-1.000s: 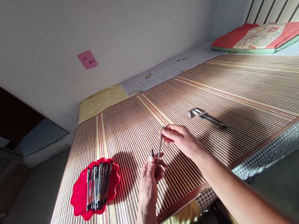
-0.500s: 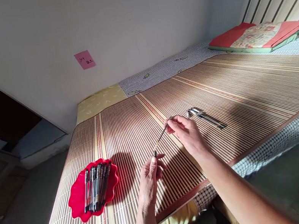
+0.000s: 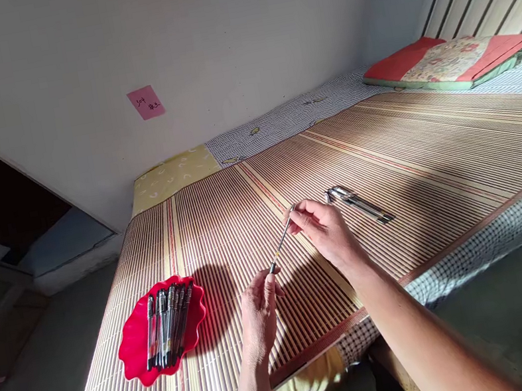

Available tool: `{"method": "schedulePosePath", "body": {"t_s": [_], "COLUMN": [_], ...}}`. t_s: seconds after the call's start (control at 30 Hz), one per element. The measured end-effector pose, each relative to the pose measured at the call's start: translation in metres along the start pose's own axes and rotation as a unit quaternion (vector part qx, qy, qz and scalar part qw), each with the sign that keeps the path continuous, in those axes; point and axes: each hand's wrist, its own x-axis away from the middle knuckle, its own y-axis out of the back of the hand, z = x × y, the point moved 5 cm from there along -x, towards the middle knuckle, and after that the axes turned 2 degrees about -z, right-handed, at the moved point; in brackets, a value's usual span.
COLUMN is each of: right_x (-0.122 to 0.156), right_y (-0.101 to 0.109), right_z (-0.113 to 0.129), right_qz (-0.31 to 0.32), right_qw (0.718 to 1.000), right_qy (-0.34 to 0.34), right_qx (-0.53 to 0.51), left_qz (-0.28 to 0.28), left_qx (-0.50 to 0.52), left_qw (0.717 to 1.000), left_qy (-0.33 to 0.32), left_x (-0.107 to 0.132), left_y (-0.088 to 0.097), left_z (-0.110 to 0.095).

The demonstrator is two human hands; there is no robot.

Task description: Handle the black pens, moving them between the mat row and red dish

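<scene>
My right hand [image 3: 325, 231] pinches the upper end of a thin pen refill [image 3: 283, 240] above the bamboo mat [image 3: 404, 150]. The refill's lower tip meets a dark pen barrel held in my left hand [image 3: 258, 310], whose fingers are closed round it; only the barrel's top end shows. A red scalloped plate [image 3: 138, 342] lies to the left on the mat with several black pens [image 3: 166, 317] on it. A small pile of clear pen parts [image 3: 356, 202] lies on the mat just right of my right hand.
The mat covers a bed that stands against a white wall with a pink note [image 3: 146, 102]. A red and floral pillow [image 3: 452, 60] lies at the far right. The bed's front edge [image 3: 453, 256] drops to a grey floor.
The refill's lower tip has come down from beside the barrel to its top end. My right hand shifted slightly up and right; my left hand stayed about where it was.
</scene>
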Motion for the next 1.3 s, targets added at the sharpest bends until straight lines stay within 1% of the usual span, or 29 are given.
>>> {"method": "schedulePosePath", "body": {"t_s": [0.1,0.17,0.27,0.37,0.4,0.43,0.47,0.53,0.63,0.73,0.87,1.0,1.2,1.3], "right_x": [-0.001,0.000,0.003,0.008,0.010,0.011,0.011,0.010,0.009,0.011,0.014,0.015,0.013,0.013], "right_y": [0.001,-0.003,-0.013,-0.024,-0.026,-0.026,-0.025,-0.022,-0.021,-0.027,-0.034,-0.037,-0.036,-0.035], "right_z": [-0.006,-0.010,-0.014,-0.018,-0.020,-0.022,-0.024,-0.027,-0.031,-0.030,-0.024,-0.024,-0.033,-0.031], "right_qz": [0.004,0.029,0.105,0.208,0.233,0.245,0.244,0.215,0.188,0.205,0.231,0.232,0.211,0.213], "right_qw": [1.000,0.999,0.993,0.975,0.968,0.965,0.964,0.971,0.978,0.974,0.968,0.966,0.970,0.971], "right_qy": [-0.015,-0.032,-0.048,-0.062,-0.066,-0.068,-0.069,-0.073,-0.088,-0.094,-0.098,-0.110,-0.094,-0.097], "right_qx": [-0.017,-0.020,0.003,0.043,0.057,0.070,0.077,0.077,0.040,0.021,0.032,0.039,0.075,0.054], "left_qz": [0.013,0.021,0.021,0.022,0.022,0.021,0.022,0.026,0.036,0.047,0.061,0.073,0.081,0.082], "left_qx": [-0.004,-0.009,0.019,0.085,0.103,0.117,0.128,0.143,0.166,0.185,0.197,0.219,0.227,0.237], "left_qw": [1.000,1.000,1.000,0.996,0.994,0.993,0.991,0.989,0.984,0.980,0.977,0.970,0.968,0.966], "left_qy": [-0.002,-0.003,0.001,0.014,0.020,0.026,0.031,0.041,0.049,0.052,0.057,0.071,0.068,0.070], "left_x": [0.001,0.001,0.001,0.000,0.000,0.000,0.000,0.001,0.001,0.001,0.002,0.005,0.005,0.005], "left_y": [-0.001,-0.001,-0.001,-0.002,-0.001,-0.001,-0.001,-0.001,-0.003,-0.005,-0.008,-0.010,-0.011,-0.011], "left_z": [-0.002,-0.004,-0.006,-0.007,-0.006,-0.006,-0.005,-0.004,-0.003,-0.004,-0.004,-0.002,0.001,0.001]}}
